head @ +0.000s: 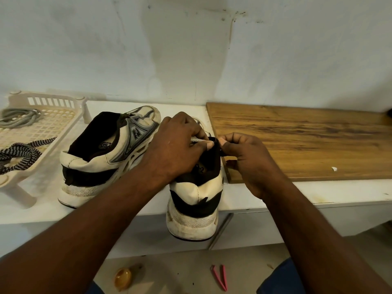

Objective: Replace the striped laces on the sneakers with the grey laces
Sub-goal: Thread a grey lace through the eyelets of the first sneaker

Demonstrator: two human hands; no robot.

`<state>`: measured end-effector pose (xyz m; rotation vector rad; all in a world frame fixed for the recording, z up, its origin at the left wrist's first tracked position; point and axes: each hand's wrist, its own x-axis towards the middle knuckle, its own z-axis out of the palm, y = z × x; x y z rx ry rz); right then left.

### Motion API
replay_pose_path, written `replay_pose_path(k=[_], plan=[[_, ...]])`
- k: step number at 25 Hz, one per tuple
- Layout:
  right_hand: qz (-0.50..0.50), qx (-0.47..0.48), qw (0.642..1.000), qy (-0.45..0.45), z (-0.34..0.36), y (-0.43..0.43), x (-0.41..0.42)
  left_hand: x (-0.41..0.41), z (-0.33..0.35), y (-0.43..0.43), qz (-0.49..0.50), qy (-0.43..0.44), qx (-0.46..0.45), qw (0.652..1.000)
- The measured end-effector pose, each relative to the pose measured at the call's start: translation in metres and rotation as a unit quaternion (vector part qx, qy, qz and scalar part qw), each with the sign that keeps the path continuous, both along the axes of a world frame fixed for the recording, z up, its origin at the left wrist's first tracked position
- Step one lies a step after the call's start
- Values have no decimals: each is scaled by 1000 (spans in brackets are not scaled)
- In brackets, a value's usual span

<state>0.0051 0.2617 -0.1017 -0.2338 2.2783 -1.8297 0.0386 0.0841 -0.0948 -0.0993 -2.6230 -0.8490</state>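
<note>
Threading now: left hand [180, 143] has a pinch grip on the grey lace [198, 140] tip, right hand [244, 158] pinches the sneaker [195, 194] upper just beside; lace points right, left hand nearer. The striped lace [19, 151] lies in the basket [51, 101].

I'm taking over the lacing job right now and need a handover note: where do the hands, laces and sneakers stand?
Left hand: pinches a grey lace at the top of the near sneaker, whose heel overhangs the table edge.
Right hand: pinches that sneaker's dark upper edge beside the lace.
Other sneaker: on the table to the left, no lace visible on it.
Basket: holds the striped laces and a spare grey lace.
Done: striped laces appear off both sneakers.
Left: finish threading the near sneaker (the hands hide the progress), then lace the other.
</note>
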Motion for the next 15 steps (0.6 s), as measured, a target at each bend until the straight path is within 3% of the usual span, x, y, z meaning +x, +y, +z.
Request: replay_pose_path(k=[4, 9, 12, 15], plan=[[1, -35, 999, -29, 4, 3, 0, 1, -3, -4, -5, 27, -26, 999], [6, -30, 999, -22, 6, 2, 0, 1, -1, 0, 34, 81, -141, 986], [-6, 1, 1000, 25, 8, -1, 0, 2, 0, 0, 41, 85, -162, 982], [8, -28, 999, -24, 7, 0, -1, 4, -1, 0, 52, 75, -159, 983]])
